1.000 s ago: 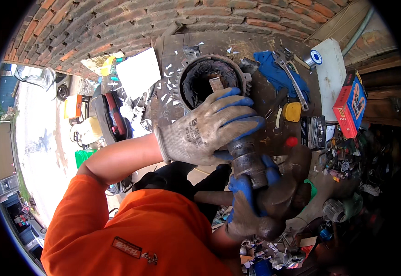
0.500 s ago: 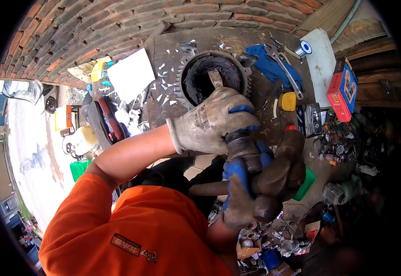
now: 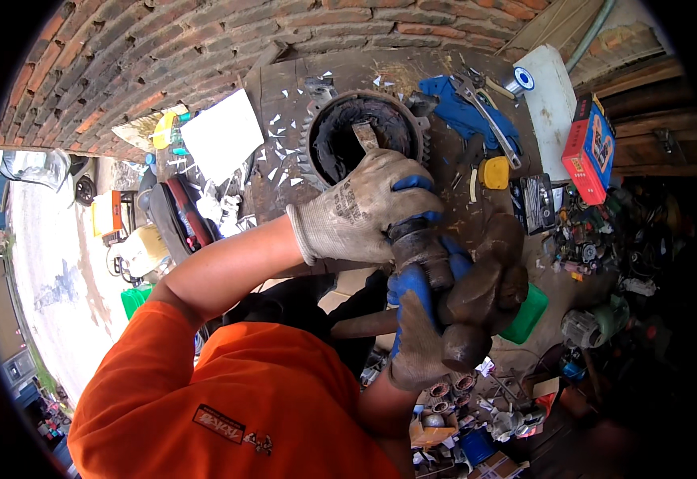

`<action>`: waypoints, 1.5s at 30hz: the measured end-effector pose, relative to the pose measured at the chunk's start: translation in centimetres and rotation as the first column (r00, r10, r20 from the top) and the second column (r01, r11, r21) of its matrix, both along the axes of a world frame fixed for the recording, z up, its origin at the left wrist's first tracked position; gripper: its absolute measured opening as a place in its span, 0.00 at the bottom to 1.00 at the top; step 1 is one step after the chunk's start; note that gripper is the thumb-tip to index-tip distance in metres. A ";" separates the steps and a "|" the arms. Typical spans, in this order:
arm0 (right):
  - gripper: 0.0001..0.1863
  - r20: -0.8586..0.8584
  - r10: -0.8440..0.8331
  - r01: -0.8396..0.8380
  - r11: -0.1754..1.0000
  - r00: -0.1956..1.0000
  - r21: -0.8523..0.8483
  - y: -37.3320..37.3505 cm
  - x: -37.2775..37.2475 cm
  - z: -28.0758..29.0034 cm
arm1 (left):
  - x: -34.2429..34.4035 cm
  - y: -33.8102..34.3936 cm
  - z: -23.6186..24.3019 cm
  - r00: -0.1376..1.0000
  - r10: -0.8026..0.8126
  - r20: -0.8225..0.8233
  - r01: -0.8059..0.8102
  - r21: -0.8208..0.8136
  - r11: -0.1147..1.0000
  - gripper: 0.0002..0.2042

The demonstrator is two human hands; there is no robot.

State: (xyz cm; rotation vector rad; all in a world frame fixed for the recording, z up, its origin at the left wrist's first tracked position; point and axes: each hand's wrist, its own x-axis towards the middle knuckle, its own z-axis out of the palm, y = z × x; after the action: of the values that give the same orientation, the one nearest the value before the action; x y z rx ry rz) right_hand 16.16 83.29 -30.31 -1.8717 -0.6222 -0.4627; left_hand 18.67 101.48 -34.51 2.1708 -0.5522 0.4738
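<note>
A dark hammer [image 3: 476, 294] came to cover the red cap while more of the green container [image 3: 530, 315] emerged.

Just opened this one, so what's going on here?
A person in an orange fabric shirt works at a brown table, wearing grey-and-blue gloves. The left hand is closed around a dark metal tool, whose flat end seems to extend over the opening of a round, ribbed metal housing. The right hand grasps the tool's thick cylindrical part. A brown, heavy-headed hammer is beside that hand; whether it is held too is unclear.
</note>
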 end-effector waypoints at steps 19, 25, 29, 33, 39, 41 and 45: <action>0.27 -0.533 0.106 0.149 0.898 0.840 0.414 -6.1 -2.5 0.2 | 0.5 0.0 -0.1 0.998 -0.021 0.059 0.018 0.060 0.998 0.22; 0.29 -0.157 0.021 0.089 0.748 0.987 0.658 -11.4 -6.9 4.7 | 0.7 -0.2 0.0 0.999 -0.037 0.035 0.035 0.073 0.997 0.22; 0.27 -0.318 -0.134 0.220 0.942 0.939 0.255 -10.1 -8.7 0.5 | 0.8 -0.2 0.1 0.997 -0.066 0.030 0.064 0.063 0.996 0.23; 0.24 -0.446 -0.188 0.209 0.978 0.875 -0.002 -8.2 -9.0 -3.1 | 0.6 0.7 0.1 1.000 -0.015 -0.022 0.016 0.031 0.999 0.24; 0.21 -0.349 -0.237 0.338 0.903 0.907 0.266 -11.0 -8.4 0.9 | 0.9 0.1 -0.5 0.997 -0.025 0.067 0.021 0.058 0.998 0.25; 0.20 -0.292 -0.259 0.353 0.871 0.921 0.343 -12.0 -8.2 2.0 | 0.8 0.1 -0.5 0.998 -0.022 0.055 0.019 0.054 0.998 0.25; 0.19 -0.280 -0.338 0.383 0.915 0.899 0.125 -12.9 -9.5 -0.1 | 0.7 0.2 -0.1 0.999 -0.023 0.034 0.021 0.050 0.999 0.25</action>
State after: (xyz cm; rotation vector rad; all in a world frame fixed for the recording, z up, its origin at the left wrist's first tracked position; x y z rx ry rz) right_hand 6.64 70.35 -30.44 -1.8381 -0.0532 -0.4905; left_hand 19.40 101.64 -34.61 2.2045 -0.6120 0.4914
